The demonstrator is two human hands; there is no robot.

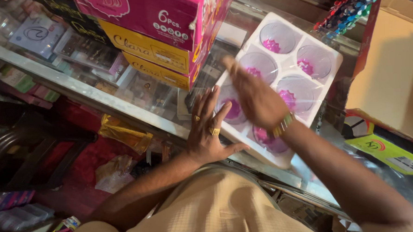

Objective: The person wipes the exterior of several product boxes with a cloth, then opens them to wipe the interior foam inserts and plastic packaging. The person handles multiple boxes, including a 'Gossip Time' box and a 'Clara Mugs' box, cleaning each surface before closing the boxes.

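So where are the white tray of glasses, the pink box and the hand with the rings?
white tray [328,58]: head view, its right rim.
pink box [151,9]: head view, its front face.
left hand [209,132]: head view, its back, below the rings.

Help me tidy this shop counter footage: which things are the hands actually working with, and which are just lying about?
In hand:
white tray of six clear glasses with pink bases
left hand, flat at the tray's edge
right hand, over the glasses

Lying about:
stacked pink and yellow boxes
glass counter
gold wrapper
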